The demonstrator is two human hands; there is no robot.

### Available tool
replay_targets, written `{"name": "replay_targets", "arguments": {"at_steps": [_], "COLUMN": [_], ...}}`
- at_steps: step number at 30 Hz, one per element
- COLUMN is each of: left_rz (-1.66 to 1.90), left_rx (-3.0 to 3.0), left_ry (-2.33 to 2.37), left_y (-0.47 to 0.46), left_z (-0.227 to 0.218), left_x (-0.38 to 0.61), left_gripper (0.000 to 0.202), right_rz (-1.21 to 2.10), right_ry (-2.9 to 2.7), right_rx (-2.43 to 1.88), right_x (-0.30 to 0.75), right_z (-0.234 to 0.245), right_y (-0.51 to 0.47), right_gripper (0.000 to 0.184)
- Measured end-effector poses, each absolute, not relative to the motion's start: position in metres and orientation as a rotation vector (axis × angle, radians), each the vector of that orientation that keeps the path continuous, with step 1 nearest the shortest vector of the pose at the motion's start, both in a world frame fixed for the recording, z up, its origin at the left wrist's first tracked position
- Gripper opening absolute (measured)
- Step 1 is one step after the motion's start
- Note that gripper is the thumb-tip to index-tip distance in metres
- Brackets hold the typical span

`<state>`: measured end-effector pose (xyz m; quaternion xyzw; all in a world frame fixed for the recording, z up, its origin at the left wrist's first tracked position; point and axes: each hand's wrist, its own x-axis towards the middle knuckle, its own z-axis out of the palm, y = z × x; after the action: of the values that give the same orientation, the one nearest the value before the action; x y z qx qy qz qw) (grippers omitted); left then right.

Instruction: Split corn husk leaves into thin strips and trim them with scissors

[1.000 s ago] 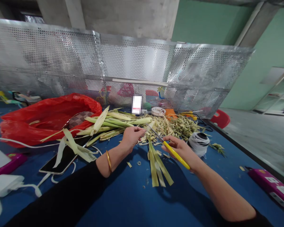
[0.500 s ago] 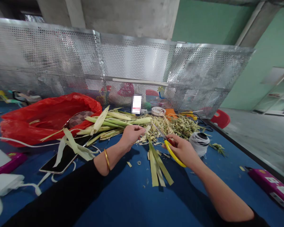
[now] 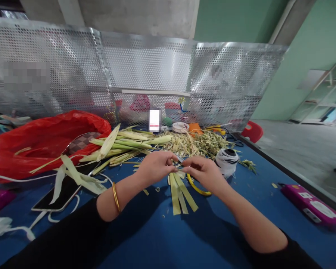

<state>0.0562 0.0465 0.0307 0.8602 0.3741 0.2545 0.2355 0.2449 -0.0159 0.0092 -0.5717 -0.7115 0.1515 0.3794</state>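
My left hand (image 3: pixel 156 166) has its thumb and fingers pinched on a small piece of pale corn husk (image 3: pixel 180 173). My right hand (image 3: pixel 204 170) meets it from the other side, fingertips pinched at the same piece. Below the right hand shows the yellow handle of a pair of scissors (image 3: pixel 196 186); the right hand hides much of them. Several flat strips of husk (image 3: pixel 182 196) fan out on the blue table (image 3: pixel 156 239) just below my fingertips.
Corn husks and stalks (image 3: pixel 128 144) are heaped behind my left hand, with dry plant scraps (image 3: pixel 210 144) to their right. A spool of white thread (image 3: pixel 226 163) stands by my right hand. At left lie a red plastic bag (image 3: pixel 53 130) and a phone (image 3: pixel 53 194). A perforated metal screen (image 3: pixel 148 63) stands behind.
My right hand has let go of the scissors' handle and moved in to my left hand. Both hands now meet at the small husk piece. The view has shifted slightly right.
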Motion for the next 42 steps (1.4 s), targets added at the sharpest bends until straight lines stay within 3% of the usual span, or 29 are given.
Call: {"name": "replay_targets", "arguments": {"at_steps": [4, 9, 11, 17, 25, 42], "left_rz": [0.656, 1.435, 1.563, 0.996, 0.942, 0.928], "left_rx": [2.512, 2.308, 2.06, 1.561, 1.422, 1.656], "left_ry": [1.0, 1.141, 1.218, 1.083, 1.041, 1.262], "left_y": [0.038, 0.031, 0.03, 0.024, 0.025, 0.048], "left_z": [0.034, 0.037, 0.034, 0.014, -0.002, -0.003], "left_x": [0.059, 0.06, 0.062, 0.078, 0.081, 0.067], "left_gripper": [0.02, 0.019, 0.024, 0.025, 0.027, 0.018], "right_rz": [0.487, 0.772, 0.861, 0.883, 0.851, 1.353], "right_ry": [-1.839, -1.584, -1.484, -1.352, -1.316, -0.894], "right_rx": [-1.406, -1.381, -1.317, -1.287, -1.329, -0.867], "right_x": [0.24, 0.239, 0.236, 0.223, 0.218, 0.239], "right_z": [0.004, 0.0, -0.001, -0.005, -0.015, 0.018], "right_y": [-0.015, -0.014, -0.014, -0.016, -0.015, -0.022], "right_gripper": [0.016, 0.016, 0.015, 0.015, 0.016, 0.024]}}
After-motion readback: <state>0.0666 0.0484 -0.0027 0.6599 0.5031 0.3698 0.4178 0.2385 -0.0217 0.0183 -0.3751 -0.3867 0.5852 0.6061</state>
